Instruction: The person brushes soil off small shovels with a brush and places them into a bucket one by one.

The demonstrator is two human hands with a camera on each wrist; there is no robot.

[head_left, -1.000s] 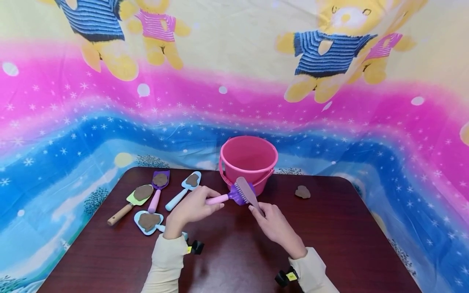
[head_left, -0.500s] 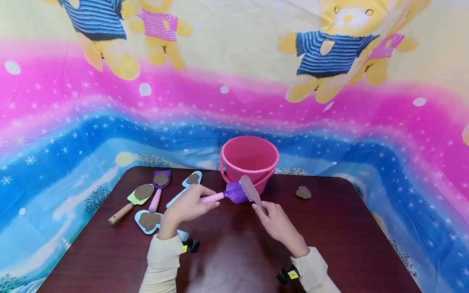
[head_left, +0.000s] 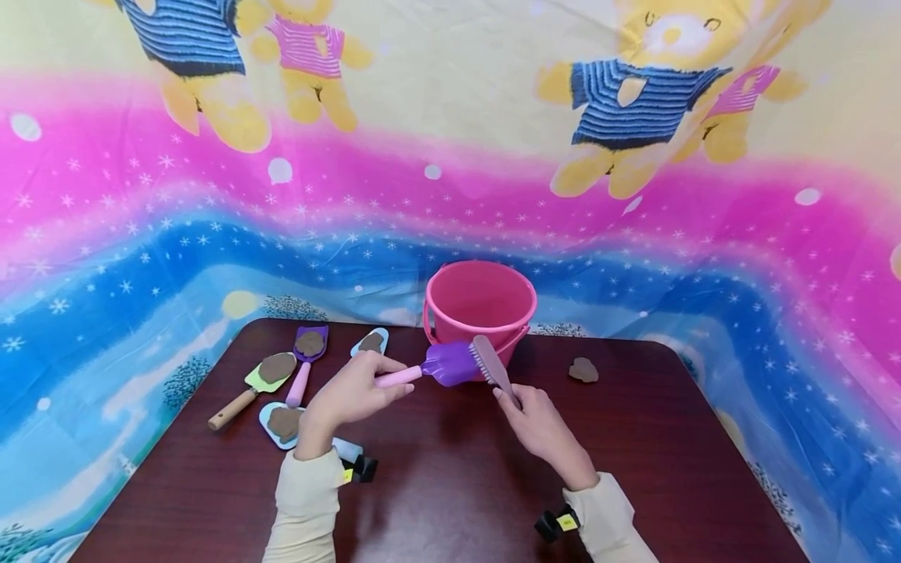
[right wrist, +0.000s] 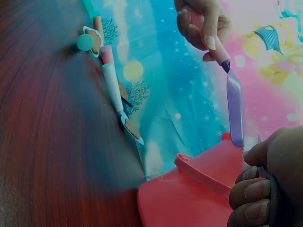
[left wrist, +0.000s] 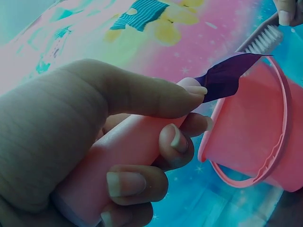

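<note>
My left hand [head_left: 352, 397] grips the pink handle of a small purple toy shovel [head_left: 450, 364]; in the left wrist view its thumb lies along the handle [left wrist: 142, 137], fingers curled beneath. My right hand [head_left: 543, 428] holds a mauve-grey brush [head_left: 494, 366] by its handle. The brush's pale bristles [left wrist: 266, 40] meet the far end of the shovel blade, which the right wrist view shows nearly edge-on [right wrist: 235, 109]. Both tools are held up in front of the pink bucket [head_left: 457, 295], overlapping its front wall in the head view.
Left on the dark wooden table [head_left: 450, 500] lie a green shovel [head_left: 266, 378], a purple shovel [head_left: 308, 352] and two light-blue ones, each bearing a brown lump. One blue shovel [head_left: 269, 438] is partly behind my left wrist. Another brown lump [head_left: 583, 370] lies right of the bucket.
My left hand and the shovel have drawn left, showing more of the blade. The right hand has shifted slightly right, and the bristles have gone from across the blade to its far end.
</note>
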